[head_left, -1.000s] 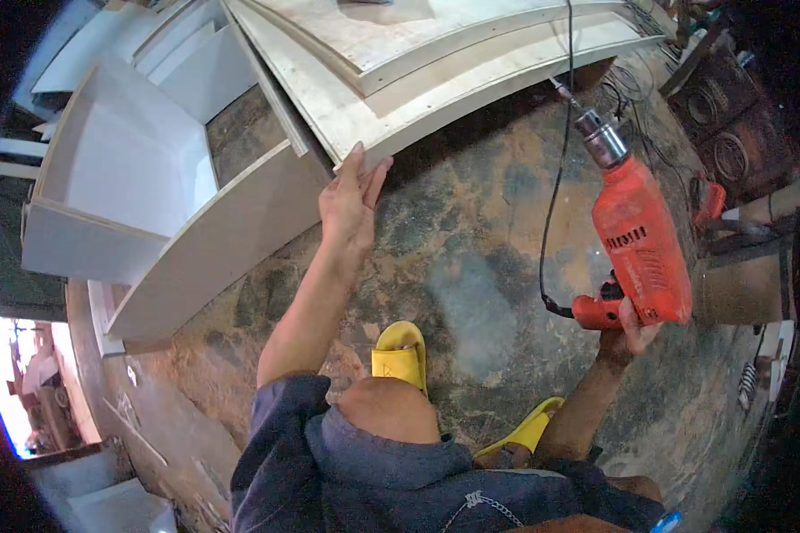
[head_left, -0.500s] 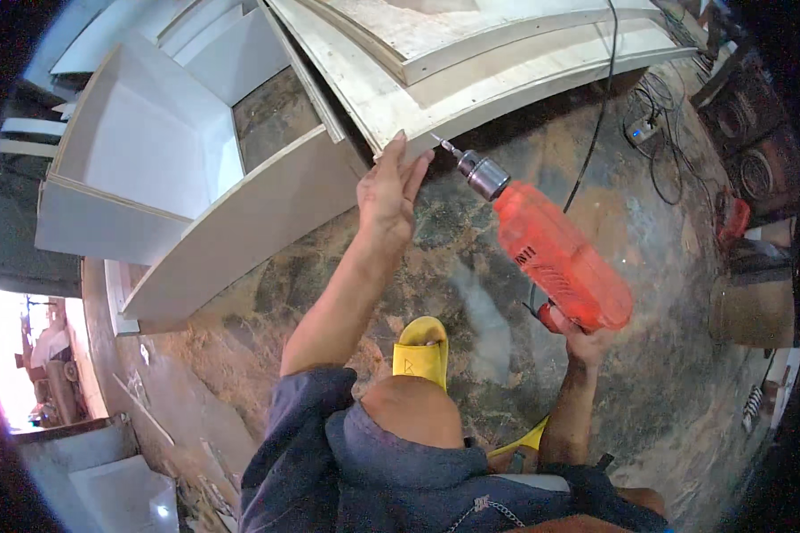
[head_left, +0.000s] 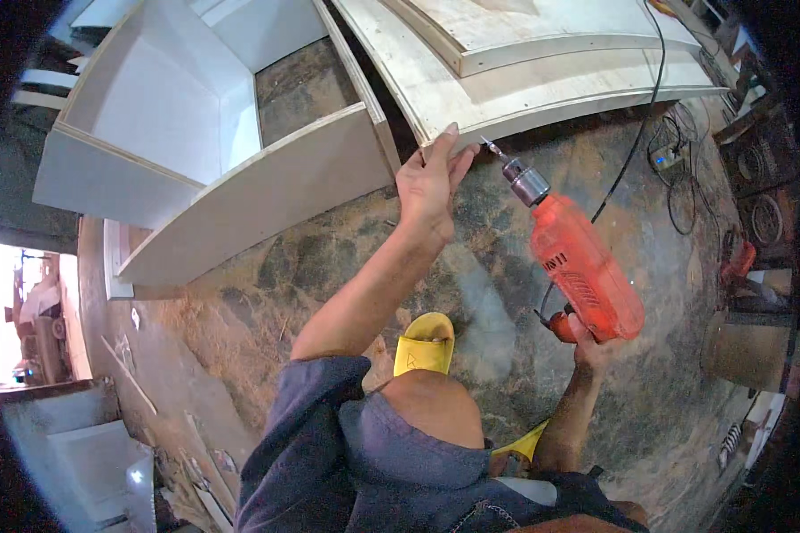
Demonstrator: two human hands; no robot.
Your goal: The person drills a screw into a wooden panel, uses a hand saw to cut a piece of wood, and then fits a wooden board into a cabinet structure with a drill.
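My left hand (head_left: 428, 191) holds the near corner of a pale wooden panel (head_left: 498, 115), its fingers on the top and front edge. In my right hand (head_left: 593, 348) is the handle of a red electric drill (head_left: 587, 262) with a metal chuck (head_left: 525, 181). A slim bit (head_left: 492, 147) points up and left at the panel's front edge, just right of my left fingers. Whether the tip touches the wood, I cannot tell. A smaller framed wooden piece (head_left: 542, 44) lies on top of the panel.
To the left stands an open white cabinet frame (head_left: 258, 200) with a curved front. A black cable (head_left: 636, 147) hangs over the panel's right part down toward the drill. More cables and a power strip (head_left: 665, 160) lie at right. My foot wears a yellow slipper (head_left: 424, 348).
The whole view has shifted, so the panel, cabinet and both hands sit differently in the picture. My left hand stays on the corner, and the drill stays pointed at the edge.
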